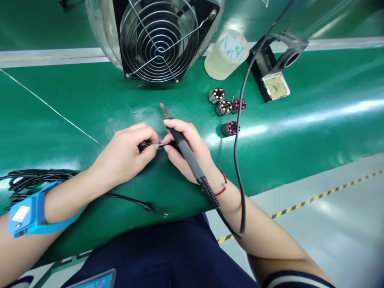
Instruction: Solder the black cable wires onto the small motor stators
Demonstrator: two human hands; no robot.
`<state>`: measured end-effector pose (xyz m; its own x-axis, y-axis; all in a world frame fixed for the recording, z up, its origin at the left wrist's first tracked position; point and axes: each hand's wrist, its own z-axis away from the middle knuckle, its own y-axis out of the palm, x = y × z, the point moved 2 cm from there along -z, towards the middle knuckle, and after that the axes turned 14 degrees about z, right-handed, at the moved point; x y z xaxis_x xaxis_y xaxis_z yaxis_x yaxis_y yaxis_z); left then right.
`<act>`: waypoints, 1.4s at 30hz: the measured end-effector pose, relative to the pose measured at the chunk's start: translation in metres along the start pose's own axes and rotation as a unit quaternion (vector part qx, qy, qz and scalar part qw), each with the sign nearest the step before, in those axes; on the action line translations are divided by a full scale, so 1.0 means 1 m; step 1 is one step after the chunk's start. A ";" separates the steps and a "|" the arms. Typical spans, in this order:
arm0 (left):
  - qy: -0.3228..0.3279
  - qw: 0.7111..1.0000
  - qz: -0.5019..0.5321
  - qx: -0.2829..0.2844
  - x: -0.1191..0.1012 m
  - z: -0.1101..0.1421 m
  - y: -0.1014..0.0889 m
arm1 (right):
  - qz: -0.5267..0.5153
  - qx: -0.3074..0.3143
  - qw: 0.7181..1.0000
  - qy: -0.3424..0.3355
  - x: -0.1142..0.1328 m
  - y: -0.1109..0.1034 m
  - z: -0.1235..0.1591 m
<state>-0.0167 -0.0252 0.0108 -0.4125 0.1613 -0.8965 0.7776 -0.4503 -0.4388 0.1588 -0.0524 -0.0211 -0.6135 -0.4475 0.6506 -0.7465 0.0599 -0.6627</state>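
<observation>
My left hand (127,154) is closed in a pinch on a thin black wire (147,145) with a bare brassy end, just above the green work surface (75,104). My right hand (189,150) is wrapped round a grey soldering iron (183,144) whose tip (163,108) points away from me. Its fingertips also pinch the wire's end, touching the left fingers. A small part under the right fingers is mostly hidden. The iron's black cord (240,132) loops over my right forearm.
A metal-grilled fan (160,38) stands at the back centre, a tape roll (226,54) and a soldering-iron stand with sponge (274,76) to its right. Several small wound motor stators (225,106) lie right of my hands. Black cables (36,178) and a loose wire (144,206) lie left.
</observation>
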 end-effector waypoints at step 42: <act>-0.018 0.999 -0.034 -0.019 0.001 -0.004 0.004 | -0.059 -0.177 0.978 0.097 0.019 -0.024 0.060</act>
<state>-0.0118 -0.0232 0.0083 -0.4811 0.1581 -0.8623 0.7645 -0.4057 -0.5009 0.1805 -0.1164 -0.0148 -0.5285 -0.2949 0.7961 -0.8368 0.3389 -0.4300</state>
